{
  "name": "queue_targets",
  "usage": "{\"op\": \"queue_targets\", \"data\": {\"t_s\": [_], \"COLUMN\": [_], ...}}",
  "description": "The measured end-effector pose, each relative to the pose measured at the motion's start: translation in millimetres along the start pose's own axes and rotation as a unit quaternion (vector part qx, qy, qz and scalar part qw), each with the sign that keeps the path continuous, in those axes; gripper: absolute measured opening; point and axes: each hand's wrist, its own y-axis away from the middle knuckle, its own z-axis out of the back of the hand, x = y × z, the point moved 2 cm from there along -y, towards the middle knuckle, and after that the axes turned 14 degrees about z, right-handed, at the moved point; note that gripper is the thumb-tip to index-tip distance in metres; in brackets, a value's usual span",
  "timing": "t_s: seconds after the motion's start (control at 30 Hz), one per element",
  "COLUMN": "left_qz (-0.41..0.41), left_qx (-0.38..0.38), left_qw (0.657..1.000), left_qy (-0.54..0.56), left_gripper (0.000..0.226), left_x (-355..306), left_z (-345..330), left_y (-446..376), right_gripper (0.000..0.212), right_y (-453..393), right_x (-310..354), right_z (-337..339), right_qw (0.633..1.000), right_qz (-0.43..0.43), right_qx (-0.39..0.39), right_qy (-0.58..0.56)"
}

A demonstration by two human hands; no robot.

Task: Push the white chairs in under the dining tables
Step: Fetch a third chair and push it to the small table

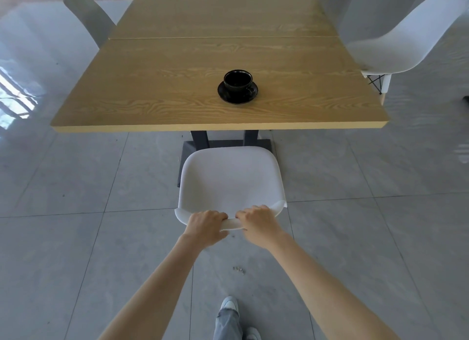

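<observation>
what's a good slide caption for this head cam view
Both hands, left and right, grip the backrest of a white chair short of the wooden table bearing a black cup.

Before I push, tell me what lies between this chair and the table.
Both hands, left hand and right hand, grip the chair back. The table edge ahead is open. Only the dark pedestal base stands beneath, right ahead of the seat; the chair legs, hidden here, may meet it.
</observation>
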Motion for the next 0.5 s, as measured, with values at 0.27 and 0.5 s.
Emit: {"op": "queue_targets", "data": {"t_s": [0.27, 0.5], "left_qz": [-0.042, -0.123], "left_qx": [-0.09, -0.035], "left_qw": [0.993, 0.931], "left_qy": [0.064, 0.343], "left_gripper": [0.074, 0.068], "left_x": [-67, -188], "left_z": [24, 65], "left_y": [42, 82], "right_gripper": [0.055, 0.063], "right_y": [71, 196], "right_x": [-10, -62], "right_z": [23, 81], "right_qw": [0.964, 0.873], "right_qz": [-0.108, -0.259], "right_qx": [-0.121, -0.291], "right_qy": [-0.211, -0.293]}}
